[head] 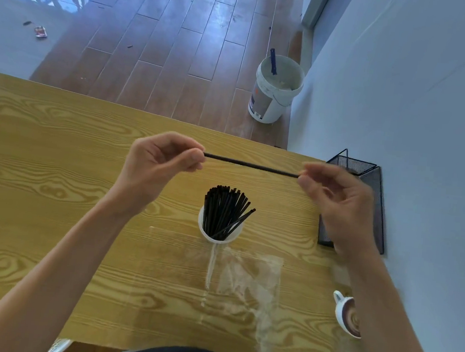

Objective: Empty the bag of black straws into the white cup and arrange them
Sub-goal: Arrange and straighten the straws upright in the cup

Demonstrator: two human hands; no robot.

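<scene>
The left hand (158, 163) and right hand (334, 202) pinch one black straw (250, 165) by its ends, sideways, above the white cup (215, 235).

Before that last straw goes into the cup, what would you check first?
1. Straw held at both ends by left hand and right hand: ok.
2. Straw looks straight, not bent: ok.
3. Cup stands upright on the table: ok.
4. Room in the cup among the other straws: cannot tell.
5. One straw leans out to the right of the bunch, untidy: not ok.
6. Plastic bag lies flat and looks empty: ok.
</scene>
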